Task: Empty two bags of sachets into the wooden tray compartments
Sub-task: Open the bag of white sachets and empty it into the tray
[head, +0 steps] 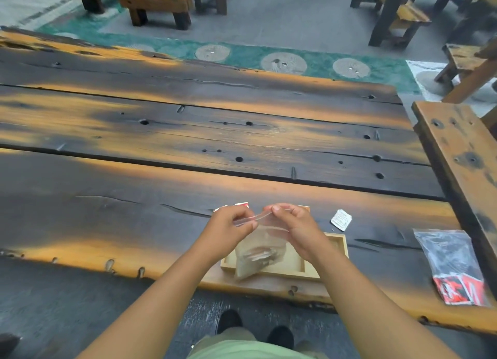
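Note:
A clear plastic bag (258,253) with pale sachets in its bottom hangs over the light wooden tray (337,244) near the table's front edge. My left hand (231,228) and my right hand (291,224) each pinch one side of the bag's top edge, a short way apart. A second clear bag (451,261) with red and white sachets lies flat on the table at the right. Red and white sachets (240,205) show just beyond my left hand, partly hidden by it.
A single white sachet (341,219) lies on the dark plank table (161,143) just right of my hands. A wooden bench (462,154) runs along the table's right side. More benches and stools stand on the floor beyond. My shoes are below the table edge.

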The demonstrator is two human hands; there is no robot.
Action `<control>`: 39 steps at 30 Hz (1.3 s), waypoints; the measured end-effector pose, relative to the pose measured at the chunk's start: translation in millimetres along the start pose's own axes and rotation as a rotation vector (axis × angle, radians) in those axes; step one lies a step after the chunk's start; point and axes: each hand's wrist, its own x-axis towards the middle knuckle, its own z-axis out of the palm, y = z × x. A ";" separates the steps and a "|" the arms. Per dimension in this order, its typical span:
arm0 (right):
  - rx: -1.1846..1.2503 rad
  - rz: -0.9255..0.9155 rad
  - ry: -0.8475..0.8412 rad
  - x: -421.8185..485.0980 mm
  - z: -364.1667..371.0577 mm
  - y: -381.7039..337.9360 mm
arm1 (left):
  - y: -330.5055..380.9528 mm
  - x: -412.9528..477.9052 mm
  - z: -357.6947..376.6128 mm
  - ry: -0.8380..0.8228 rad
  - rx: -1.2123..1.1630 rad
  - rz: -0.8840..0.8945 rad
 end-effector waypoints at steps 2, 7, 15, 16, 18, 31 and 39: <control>-0.001 0.005 0.050 -0.2 -2.2 2.1 | 3.6 -5.5 4.5 0.001 -0.039 -0.032; -0.033 0.037 0.243 6.2 -12.2 12.8 | -2.3 -13.1 10.1 0.099 -0.106 -0.128; -0.229 0.097 0.054 -19.1 24.4 -11.8 | 3.7 -14.8 17.1 0.114 -0.146 -0.091; -0.270 0.096 0.035 -20.9 32.3 -14.4 | 2.8 -14.2 18.5 0.089 -0.134 -0.072; -0.327 0.095 0.072 -20.0 44.8 -16.9 | -1.7 -9.9 20.1 0.054 -0.116 -0.048; -0.302 0.188 0.212 -13.0 66.8 -4.3 | -26.1 -5.9 3.9 -0.127 -0.248 -0.107; -0.340 0.046 0.246 -20.2 62.1 5.2 | -19.4 -5.3 -3.9 -0.209 -0.395 -0.223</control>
